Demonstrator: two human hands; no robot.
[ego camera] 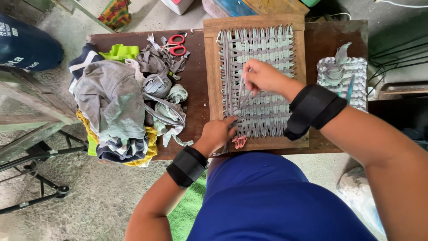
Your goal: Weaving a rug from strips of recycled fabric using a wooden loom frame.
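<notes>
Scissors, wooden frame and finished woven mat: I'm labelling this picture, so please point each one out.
scissors (177, 44): head view, on the red handles.
wooden frame (213, 76): head view, on the bare left rail.
finished woven mat (356, 76): head view, on its woven surface near the right edge.

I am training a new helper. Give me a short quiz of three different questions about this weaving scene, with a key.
1. True or false: the red scissors lie on the wooden loom frame.
2. Which hand pinches grey strips above the weave: A. left hand B. right hand
3. Fill in: the finished woven mat lies to the ___ of the frame.

Key
1. False: they lie on the dark table, beside the fabric pile.
2. B; the left hand presses the weave's lower edge.
3. Right.
</notes>
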